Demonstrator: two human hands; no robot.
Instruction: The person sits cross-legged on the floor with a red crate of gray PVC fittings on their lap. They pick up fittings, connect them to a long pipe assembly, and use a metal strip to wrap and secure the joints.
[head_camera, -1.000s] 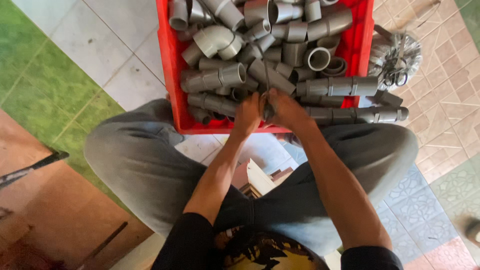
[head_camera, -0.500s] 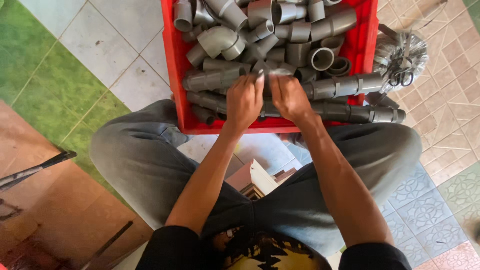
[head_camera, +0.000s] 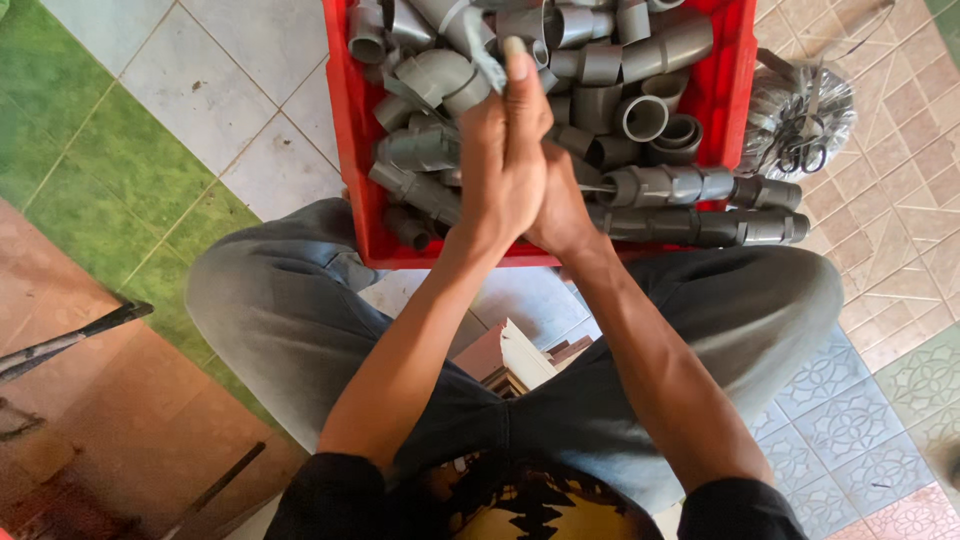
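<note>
Item under handling: a narrow grey strip-like piece (head_camera: 487, 55), held up above the red crate (head_camera: 345, 140). Only its upper part shows, rising past the fingertips; the rest is hidden behind the hands, so its full shape cannot be confirmed. Its long axis runs roughly up the picture, away from the person, leaning slightly left, the free end pointing toward the far side of the crate.

Left hand (head_camera: 500, 165): closed, fingers extended upward along the piece and pinching it near the top. Right hand (head_camera: 562, 205): pressed against the left from behind and mostly covered; whether it grips anything cannot be told.

Surroundings: the crate is heaped with grey pipe fittings (head_camera: 600, 95), elbows and straight couplers lying at all angles. Two long assembled pipe sections (head_camera: 700, 205) lie across its near right corner and overhang the rim. The crate rests on the tiled floor (head_camera: 150, 110) between the seated person's knees. A clear bag of metal parts (head_camera: 800, 125) sits just beside its right wall.

Risk, as judged: the grip is a fingertip pinch on a thin piece; a slip would drop it among the loose fittings, where it would be hard to recover. The overhanging pipe sections could roll off if a knee knocks the crate.
</note>
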